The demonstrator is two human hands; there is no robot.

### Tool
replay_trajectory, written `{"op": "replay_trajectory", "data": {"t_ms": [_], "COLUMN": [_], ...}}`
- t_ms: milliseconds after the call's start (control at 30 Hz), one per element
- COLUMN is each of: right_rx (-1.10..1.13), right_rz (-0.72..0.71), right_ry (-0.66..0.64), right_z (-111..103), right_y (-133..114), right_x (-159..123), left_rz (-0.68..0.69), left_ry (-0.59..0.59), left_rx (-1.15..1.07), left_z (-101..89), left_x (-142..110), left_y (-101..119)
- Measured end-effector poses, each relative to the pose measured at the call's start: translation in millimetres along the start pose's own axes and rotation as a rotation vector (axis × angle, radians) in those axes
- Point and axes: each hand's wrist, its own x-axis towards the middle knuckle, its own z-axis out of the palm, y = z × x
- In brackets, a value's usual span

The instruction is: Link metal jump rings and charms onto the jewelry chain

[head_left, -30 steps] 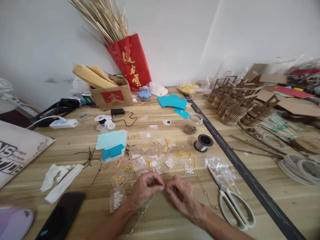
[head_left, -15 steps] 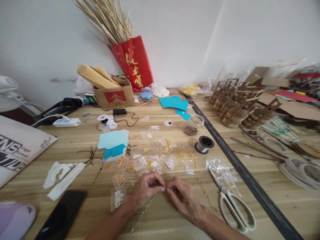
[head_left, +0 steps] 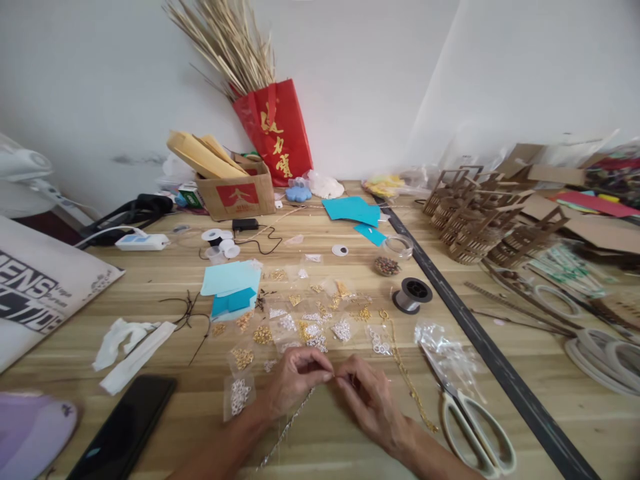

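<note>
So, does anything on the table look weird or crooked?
Yes, the red bag at the back tilts left, its dry stalks leaning too. And what looks like one googly eye lies in the middle of the table with no partner beside it, which seems odd.

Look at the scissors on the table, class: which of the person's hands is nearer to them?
The right hand: it is just left of the scissors. The left hand is farther left, beyond the right.
</note>
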Motion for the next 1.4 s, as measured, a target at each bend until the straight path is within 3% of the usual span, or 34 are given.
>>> {"op": "replay_trajectory", "data": {"t_ms": [233, 500, 700, 967, 1067, 1200, 1400], "right_rx": [0.020, 0.037, -0.027, 0.132, 0.153, 0.139, 0.180], "right_rz": [0.016, -0.007, -0.027, 0.249, 0.316, 0.315, 0.310], "right_ry": [-0.001, 0.002, 0.017, 0.115, 0.070, -0.034, -0.002], "right_z": [1.2, 2.3, -9.6, -24.8, -23.8, -22.6, -22.3], "right_y": [1.0, 3.8, -4.6, 0.8, 0.2, -6.6, -14.6], "right_x": [0.2, 1.4, 5.5, 9.6, 9.9, 13.0, 16.6], "left_rz": [0.004, 0.079, 0.078, 0.085, 0.092, 0.095, 0.127], "left_ry": [0.019, 0.059, 0.112, 0.157, 0.162, 0.185, 0.205], "left_rx": [-0.063, 0.023, 0.003, -0.037, -0.049, -0.065, -0.040], "left_z": [1.0, 3.5, -0.1, -4.9, -5.5, -7.0, -7.2], "left_x": [0.9, -0.3, -1.2, -1.6, -0.9, 0.1, -1.1], "left_y": [-3.1, -6.4, 2.9, 5.2, 5.3, 4.6, 5.6]}}
